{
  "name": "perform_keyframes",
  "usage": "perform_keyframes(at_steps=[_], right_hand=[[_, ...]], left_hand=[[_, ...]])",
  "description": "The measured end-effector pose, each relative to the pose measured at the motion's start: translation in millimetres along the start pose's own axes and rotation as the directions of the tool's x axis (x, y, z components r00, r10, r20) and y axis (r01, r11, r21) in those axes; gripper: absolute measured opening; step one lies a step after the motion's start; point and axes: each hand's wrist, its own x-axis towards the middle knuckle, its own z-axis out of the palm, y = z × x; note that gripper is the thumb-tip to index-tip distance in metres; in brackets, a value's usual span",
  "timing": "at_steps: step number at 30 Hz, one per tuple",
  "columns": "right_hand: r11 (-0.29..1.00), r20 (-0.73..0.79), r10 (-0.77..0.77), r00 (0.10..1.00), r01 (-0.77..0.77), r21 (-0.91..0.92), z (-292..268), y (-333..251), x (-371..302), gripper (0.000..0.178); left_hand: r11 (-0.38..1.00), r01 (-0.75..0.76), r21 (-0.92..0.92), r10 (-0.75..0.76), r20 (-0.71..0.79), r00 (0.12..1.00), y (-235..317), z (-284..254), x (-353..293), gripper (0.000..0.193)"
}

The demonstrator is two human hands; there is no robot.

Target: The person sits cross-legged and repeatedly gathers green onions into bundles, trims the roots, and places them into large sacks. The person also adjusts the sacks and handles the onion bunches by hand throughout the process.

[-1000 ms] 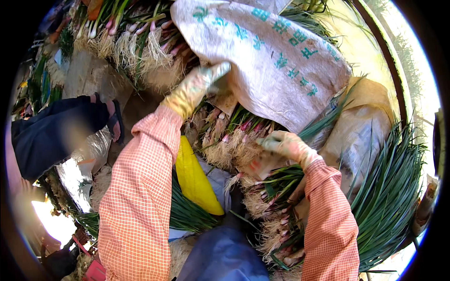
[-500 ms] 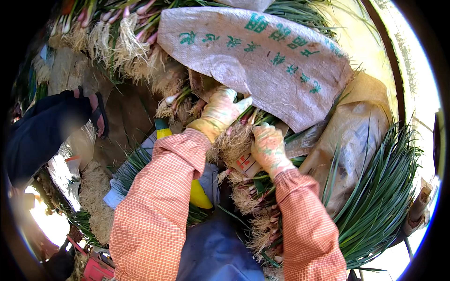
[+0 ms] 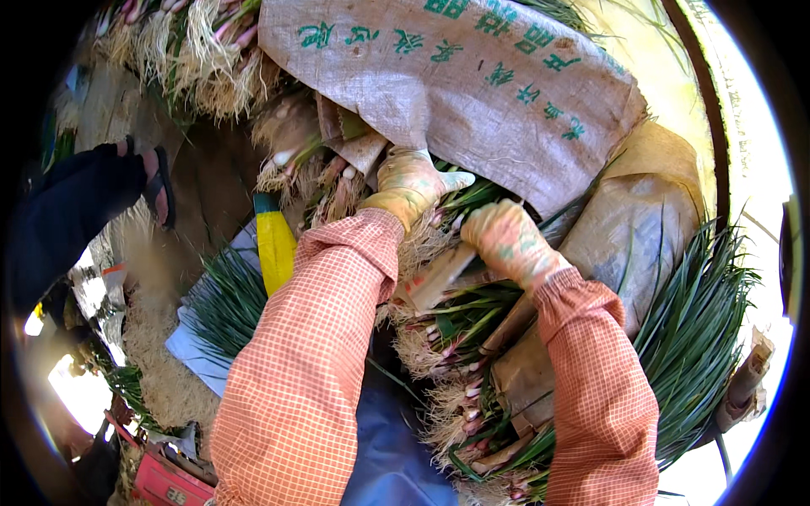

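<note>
My left hand (image 3: 413, 185), in a stained pale glove, is at the lower edge of a whitish woven sack (image 3: 456, 93) with green lettering. Its thumb sticks out to the right over green onion leaves; its other fingers are hidden. To its right, my gloved right hand (image 3: 510, 240) is closed, with the raised end of a tan strip (image 3: 439, 277) at its fingers. Bunched green onions (image 3: 447, 329), with pale roots and pinkish white bulbs, lie below my hands. More onion roots (image 3: 422, 240) show between them.
Brown sheeting (image 3: 624, 236) covers part of the onions on the right, where long green leaves (image 3: 700, 337) fan out. A yellow object (image 3: 274, 249) stands left of my forearm. A person's dark trouser leg (image 3: 76, 207) and sandal are at left. A red box (image 3: 173, 481) sits lower left.
My right hand has moved right and slightly down, and the tan strip now slants up to it. My left hand has shifted a little right. The whole view has shifted somewhat.
</note>
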Motion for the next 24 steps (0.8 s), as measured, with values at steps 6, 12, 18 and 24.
perform_keyframes(at_steps=[6,12,18,24], right_hand=[[0.809,0.003,0.124,0.992,-0.103,0.578,-19,-29,-66,0.003],[0.809,0.139,0.101,0.985,-0.162,0.565,-56,-50,-124,0.004],[0.816,0.198,0.052,0.979,-0.155,0.557,-68,-47,-128,0.004],[0.202,0.458,-0.142,0.877,-0.428,0.881,-131,-16,4,0.046]], left_hand=[[0.942,0.104,-0.32,-0.096,0.039,0.995,5,24,-42,0.102],[0.695,0.223,-0.683,-0.066,0.248,0.967,52,94,-135,0.065],[0.994,-0.111,-0.014,0.098,0.591,0.801,81,86,-111,0.044],[0.976,-0.217,0.018,0.2,0.322,0.926,37,115,-129,0.04]])
